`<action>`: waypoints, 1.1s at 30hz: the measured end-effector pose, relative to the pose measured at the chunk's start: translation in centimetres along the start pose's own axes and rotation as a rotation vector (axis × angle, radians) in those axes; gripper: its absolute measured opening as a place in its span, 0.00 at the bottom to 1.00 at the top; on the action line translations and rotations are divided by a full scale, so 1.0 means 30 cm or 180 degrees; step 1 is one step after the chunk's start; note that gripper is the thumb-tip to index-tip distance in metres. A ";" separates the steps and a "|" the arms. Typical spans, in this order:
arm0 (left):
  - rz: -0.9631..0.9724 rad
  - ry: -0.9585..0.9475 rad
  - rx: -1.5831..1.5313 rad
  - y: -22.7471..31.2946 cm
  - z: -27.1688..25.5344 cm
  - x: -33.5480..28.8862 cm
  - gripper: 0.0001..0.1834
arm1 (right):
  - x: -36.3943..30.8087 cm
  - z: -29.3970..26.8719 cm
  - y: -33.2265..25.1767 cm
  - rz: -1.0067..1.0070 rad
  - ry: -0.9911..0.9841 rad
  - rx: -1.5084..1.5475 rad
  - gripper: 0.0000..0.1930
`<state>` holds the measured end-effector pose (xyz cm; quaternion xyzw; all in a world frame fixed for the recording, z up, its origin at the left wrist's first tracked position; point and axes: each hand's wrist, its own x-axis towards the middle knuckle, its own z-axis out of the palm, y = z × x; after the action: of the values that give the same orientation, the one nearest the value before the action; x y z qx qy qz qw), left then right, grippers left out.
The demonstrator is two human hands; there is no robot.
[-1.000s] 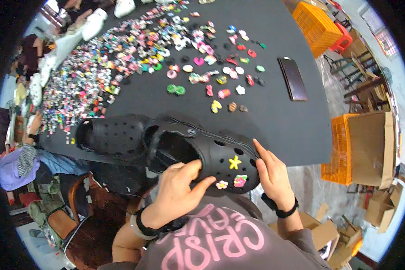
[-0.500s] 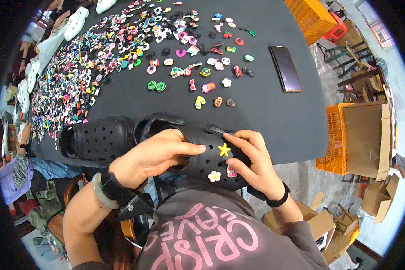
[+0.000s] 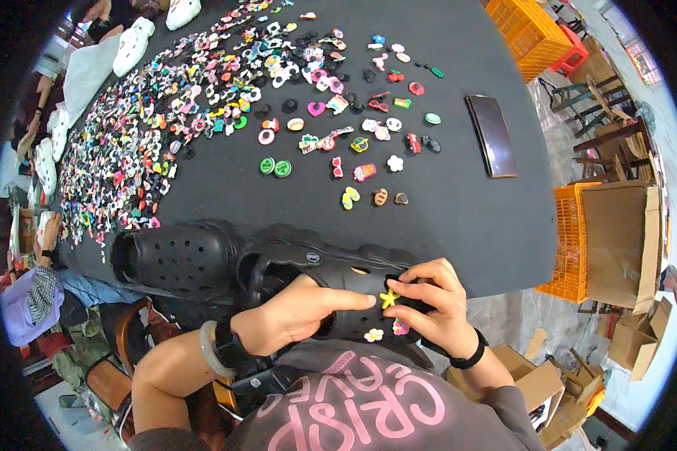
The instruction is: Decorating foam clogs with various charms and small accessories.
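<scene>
Black clog with decorative charms, held between two hands. The clog (image 3: 346,282) lies at the near edge of the black worktop (image 3: 474,225), toe to the right; its upper is matte and smooth, pierced by ventilation holes, with a wide opening toward the heel. A white flower charm (image 3: 373,334) with a yellow centre sits on the clog's near side; beside it, a pink flower charm (image 3: 400,327) is partly covered. The right hand (image 3: 432,297), at the clog's toe, has thumb and index finger closed about a yellow star charm (image 3: 389,299). The left hand (image 3: 286,316) grips the clog's upper, thumb outside, other fingers hidden in the opening. Left of the clog: a plain black clog (image 3: 184,259). Beyond the clog: spaced loose charms (image 3: 365,173), then a dark phone (image 3: 493,135) to its far right and a dense multicoloured charm heap (image 3: 143,135) to its far left.
</scene>
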<state>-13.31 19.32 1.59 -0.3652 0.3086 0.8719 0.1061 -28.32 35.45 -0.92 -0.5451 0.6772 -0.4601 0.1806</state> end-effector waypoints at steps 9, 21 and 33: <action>-0.0084 -0.0152 -0.0259 0.003 -0.010 0.008 0.18 | 0.016 -0.001 0.006 -0.0084 -0.0210 -0.0117 0.20; -0.0021 0.0038 -0.0351 0.001 -0.002 0.015 0.16 | 0.040 -0.007 -0.017 -0.0004 -0.0276 0.0224 0.13; 0.0210 0.0108 -0.0320 -0.016 0.001 0.021 0.16 | 0.022 0.000 -0.042 0.0523 -0.0226 0.0431 0.07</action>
<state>-13.57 19.70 0.95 -0.3745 0.2780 0.8830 0.0536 -27.83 34.88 0.27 -0.4903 0.6801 -0.4688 0.2779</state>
